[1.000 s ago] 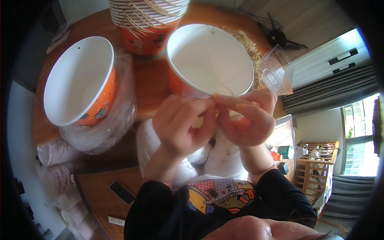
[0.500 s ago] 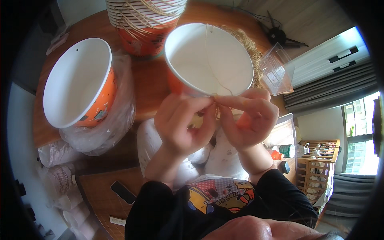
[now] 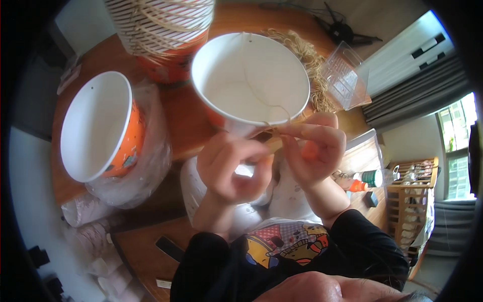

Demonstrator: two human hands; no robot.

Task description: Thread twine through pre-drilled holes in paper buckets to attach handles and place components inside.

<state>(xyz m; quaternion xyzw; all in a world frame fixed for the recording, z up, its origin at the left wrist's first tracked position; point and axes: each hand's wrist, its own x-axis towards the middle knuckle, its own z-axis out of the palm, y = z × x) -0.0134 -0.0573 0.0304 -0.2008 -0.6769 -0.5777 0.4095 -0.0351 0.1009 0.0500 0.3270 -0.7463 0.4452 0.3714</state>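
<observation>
A thin tan string (image 3: pixel 245 75) starts at the far rim of an orange paper bucket with a white inside (image 3: pixel 226 75), crosses its opening and reaches the near rim. At that near rim my right hand (image 3: pixel 314 151) pinches the string between thumb and forefinger. My left hand (image 3: pixel 231 168) hovers just left of it, fingers curled and smeared by motion; whether string is between its fingertips is unclear. The bucket stands upright on the wooden table before me, a small hole visible by its far rim.
A second orange bucket (image 3: pixel 95 126) lies tilted on clear plastic wrap (image 3: pixel 151 166) at the left. Behind stands a stack of buckets (image 3: pixel 166 30) draped with strings. A tan string bundle (image 3: pixel 314 65) and a clear plastic box (image 3: pixel 347 75) are at the right.
My left hand has drawn slightly down and away from the right hand, parting the fingertips that met at the rim. The view has shifted a little; the right hand keeps its pinch.
</observation>
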